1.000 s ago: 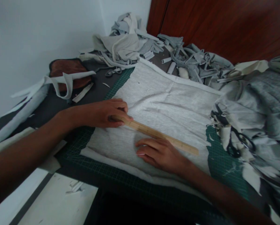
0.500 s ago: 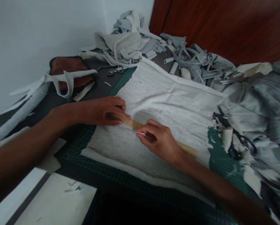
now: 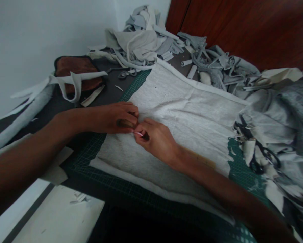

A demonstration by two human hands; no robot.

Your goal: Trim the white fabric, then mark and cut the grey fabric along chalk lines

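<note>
A pale grey cloth (image 3: 192,101) is spread over the green cutting mat (image 3: 245,172), with a few creases in it. Across it lies a wooden ruler (image 3: 207,162), mostly covered by my hands and right forearm. My left hand (image 3: 122,118) is closed over the ruler's left end and presses it to the cloth. Close against its fingertips is my right hand (image 3: 157,138), pinching a thin pink piece of tailor's chalk (image 3: 139,133) at the ruler's edge. Any line drawn on the cloth is too faint to make out.
Black-handled scissors (image 3: 265,157) lie among grey fabric scraps (image 3: 270,111) on the right. More scraps (image 3: 138,44) are heaped at the back by the wall. A brown pouch (image 3: 75,71) with white strips over it sits at left; a pale board (image 3: 65,212) is at front left.
My right hand has slid left along the ruler with the chalk, up to my left hand. The left hand stays on the ruler. The view has shifted slightly.
</note>
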